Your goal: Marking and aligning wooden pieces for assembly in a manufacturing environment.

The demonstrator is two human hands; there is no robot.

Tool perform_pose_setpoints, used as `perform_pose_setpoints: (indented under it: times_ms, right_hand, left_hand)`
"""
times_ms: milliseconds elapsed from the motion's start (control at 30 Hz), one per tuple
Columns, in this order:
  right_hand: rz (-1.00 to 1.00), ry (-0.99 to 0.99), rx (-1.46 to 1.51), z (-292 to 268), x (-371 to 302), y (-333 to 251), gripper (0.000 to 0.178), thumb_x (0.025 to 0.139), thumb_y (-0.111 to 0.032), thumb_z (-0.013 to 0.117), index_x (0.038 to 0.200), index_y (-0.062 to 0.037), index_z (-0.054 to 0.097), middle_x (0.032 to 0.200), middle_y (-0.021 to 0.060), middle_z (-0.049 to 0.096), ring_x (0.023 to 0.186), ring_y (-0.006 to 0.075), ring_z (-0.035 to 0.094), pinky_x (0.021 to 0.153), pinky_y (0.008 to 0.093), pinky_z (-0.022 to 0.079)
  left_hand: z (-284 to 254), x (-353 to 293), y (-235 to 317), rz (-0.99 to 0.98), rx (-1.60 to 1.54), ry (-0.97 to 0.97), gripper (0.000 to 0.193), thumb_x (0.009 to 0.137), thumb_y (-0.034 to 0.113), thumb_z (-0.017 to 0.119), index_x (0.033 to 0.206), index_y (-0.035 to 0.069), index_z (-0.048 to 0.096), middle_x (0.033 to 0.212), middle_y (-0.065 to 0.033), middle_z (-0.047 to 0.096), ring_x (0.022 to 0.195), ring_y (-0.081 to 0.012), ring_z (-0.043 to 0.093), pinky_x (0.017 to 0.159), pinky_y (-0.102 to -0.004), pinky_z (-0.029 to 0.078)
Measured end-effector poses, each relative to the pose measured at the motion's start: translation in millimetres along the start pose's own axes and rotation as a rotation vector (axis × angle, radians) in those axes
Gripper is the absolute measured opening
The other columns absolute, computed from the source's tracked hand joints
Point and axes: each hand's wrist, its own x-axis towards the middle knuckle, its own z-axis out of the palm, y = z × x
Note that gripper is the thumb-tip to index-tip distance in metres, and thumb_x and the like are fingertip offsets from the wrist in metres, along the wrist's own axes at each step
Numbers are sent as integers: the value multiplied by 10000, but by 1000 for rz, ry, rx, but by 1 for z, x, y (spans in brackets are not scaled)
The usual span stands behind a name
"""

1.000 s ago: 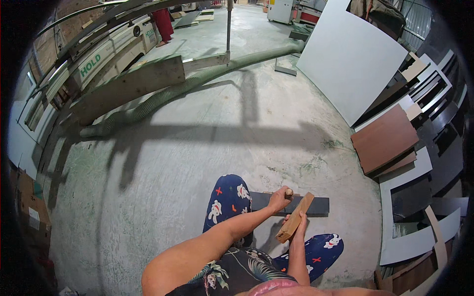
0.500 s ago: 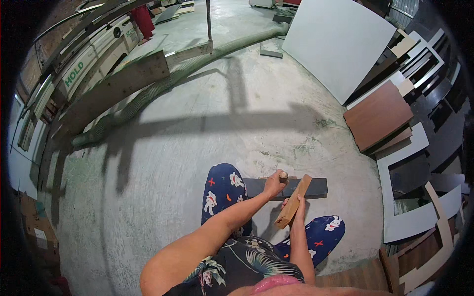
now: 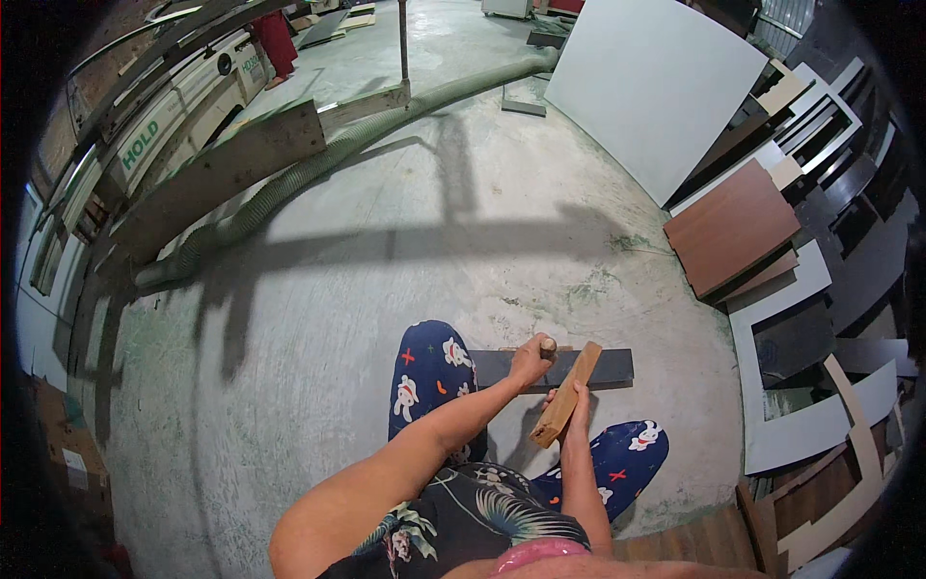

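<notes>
My left hand (image 3: 529,363) is closed around an upright round wooden handle (image 3: 548,344). Only the handle's pale top end shows; whatever lies below it is hidden by the fist. Just to its right, a rectangular wooden block (image 3: 567,394) is tilted, its upper end pointing away from me. My right hand (image 3: 579,410) grips this block from beside and beneath, near its middle. Both hands are over a long dark grey board (image 3: 610,367) that lies flat on the floor in front of my knees. The two wooden pieces appear slightly apart.
A ribbed green hose (image 3: 357,140) curves across the concrete floor past a machine (image 3: 174,130) on the left. At right lean a large white panel (image 3: 666,92), a brown board (image 3: 733,232) and several offcuts and frames. A cardboard box (image 3: 72,449) stands at lower left.
The whole view has shifted slightly, so things sit a little further left. Both hands keep their grips, with the handle and the block almost unmoved relative to each other.
</notes>
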Motion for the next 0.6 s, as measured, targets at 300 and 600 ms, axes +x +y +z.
perform_pose_setpoints:
  times_ms: [300, 600]
  right_hand:
    - [39, 40, 28, -4, 5, 3, 521, 856, -464, 572, 1131, -33, 469, 807, 142, 594, 674, 255, 603, 611, 392, 537]
    - [32, 10, 14, -3, 3, 1, 517, 846, -461, 573, 1088, -15, 471, 800, 143, 589, 651, 258, 598, 598, 393, 537]
  left_hand:
    - [-2, 0, 4, -29, -15, -63, 321, 768, 171, 733, 1040, 115, 571, 963, -178, 672, 952, -406, 636, 782, -461, 501]
    - [2, 2, -3, 46, -17, -22, 312, 777, 146, 752, 1029, 90, 579, 911, -148, 659, 880, -361, 646, 750, -430, 492]
